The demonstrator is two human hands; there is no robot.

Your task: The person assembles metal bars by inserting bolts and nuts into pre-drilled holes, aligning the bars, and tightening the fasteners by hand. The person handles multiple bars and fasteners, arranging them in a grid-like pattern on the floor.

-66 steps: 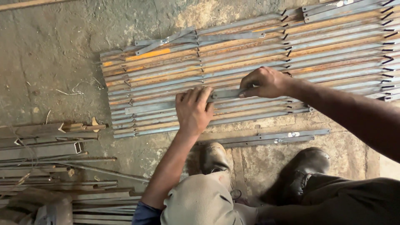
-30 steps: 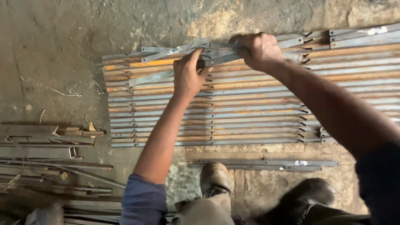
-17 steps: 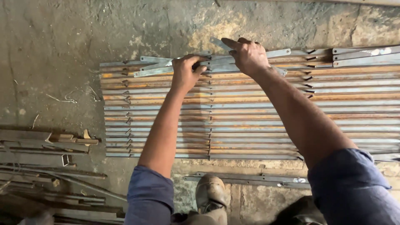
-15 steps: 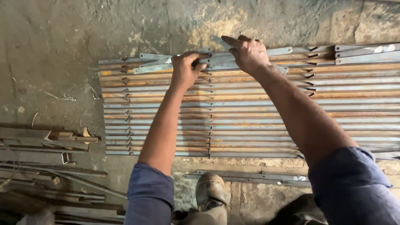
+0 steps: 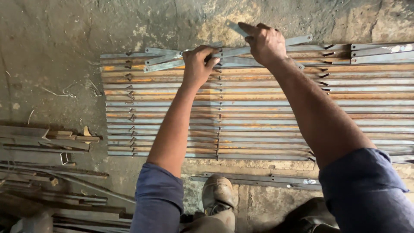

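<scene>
1. Two hands at far edge of flat row of rusty grey steel angle bars (image 5: 258, 116) on concrete floor (image 5: 56, 51).
2. Left hand (image 5: 198, 64) clenched on loose grey steel strips (image 5: 172, 60) lying skewed atop row.
3. Right hand (image 5: 264, 42) curled on same strips.

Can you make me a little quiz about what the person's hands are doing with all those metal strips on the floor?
1. True or false: both hands are at the far edge of the row of strips.
2. What does the left hand grip? A) a hammer B) a slanted grey metal strip C) a shoe
3. Fill in: a single long strip lies apart from the row, close to the person's ____.

Key
1. True: the right hand is there too, on a loose strip on top.
2. B
3. shoe
</scene>
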